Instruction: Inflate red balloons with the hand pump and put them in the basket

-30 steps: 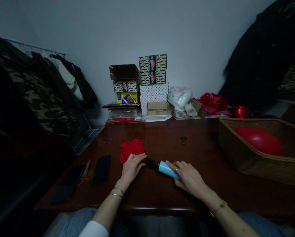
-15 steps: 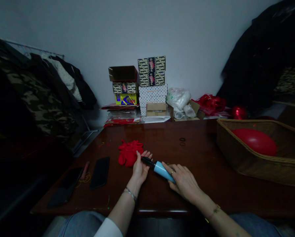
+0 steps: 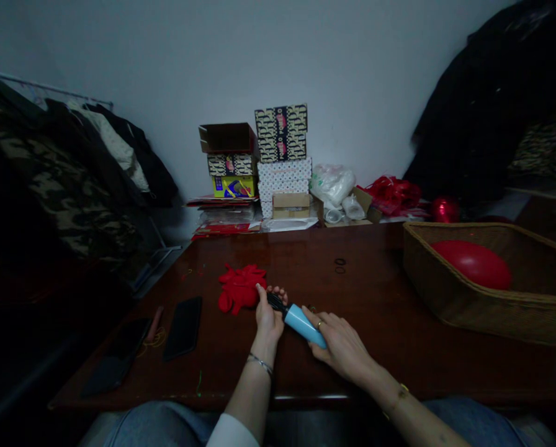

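Pump (image 3: 304,324) between 2 hands, low over the table (image 3: 375,310), with cannot-tell contact against the wood. Grips the pump's blue barrel from above with the right hand (image 3: 340,341), fingers pressed side by side across it, thumb on the near side. Turns the left hand (image 3: 269,313) palm up at the pump's black nozzle, fingers curled in, thumb raised apart from them; cannot tell a pinch on the nozzle from a loose touch. Just left of the pump's nozzle, beside the left thumb, shows a heap of limp red balloons (image 3: 241,288). Farther left of the pump, shows 1 dark phone (image 3: 183,328), then 1 pinkish stick (image 3: 154,323) near yellow rubber bands (image 3: 157,337), then 1 flat dark item (image 3: 115,357). Beyond the pump and a little right, shows 2 dark rings (image 3: 340,266) side by side. Well right of the pump, shows 1 wicker basket (image 3: 473,307) with 1 inflated red balloon (image 3: 473,264) inside. Far beyond the pump, past the table, shows stacked boxes (image 3: 282,146) and 1 clear plastic bag (image 3: 334,183).
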Motion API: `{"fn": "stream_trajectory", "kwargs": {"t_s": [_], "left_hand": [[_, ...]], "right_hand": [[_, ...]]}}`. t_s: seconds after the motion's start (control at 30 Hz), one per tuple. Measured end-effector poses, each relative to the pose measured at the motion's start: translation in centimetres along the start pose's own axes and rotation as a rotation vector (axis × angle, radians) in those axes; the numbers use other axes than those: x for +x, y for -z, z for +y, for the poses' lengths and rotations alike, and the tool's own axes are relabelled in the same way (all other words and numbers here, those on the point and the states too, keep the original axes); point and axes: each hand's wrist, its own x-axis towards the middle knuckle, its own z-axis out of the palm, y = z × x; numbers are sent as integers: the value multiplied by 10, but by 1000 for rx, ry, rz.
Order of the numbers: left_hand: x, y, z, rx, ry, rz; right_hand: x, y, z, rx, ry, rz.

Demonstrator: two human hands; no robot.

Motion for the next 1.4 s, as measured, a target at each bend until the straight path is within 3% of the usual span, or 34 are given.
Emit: {"fn": "stream_trajectory", "kwargs": {"t_s": [0.3,0.5,0.7,0.93,1.27,1.4], "left_hand": [[-2,1,2,19,33,20],[6,-6,9,107,-55,-15],[29,-17,41,64,-92,-7],[44,-19,76,-21,-15,-67],[40,-16,70,-38,-42,-58],[34,-17,57,-12,-47,-98]], "right_hand": [[0,1,-5,63,-32,-10],[-2,2,-12,44,-15,11],[-6,7,-16,-37,26,69],[-11,12,-19,-70,69,130],[-12,18,-19,-16,100,108],[-12,19,-20,-25,76,96]]}}
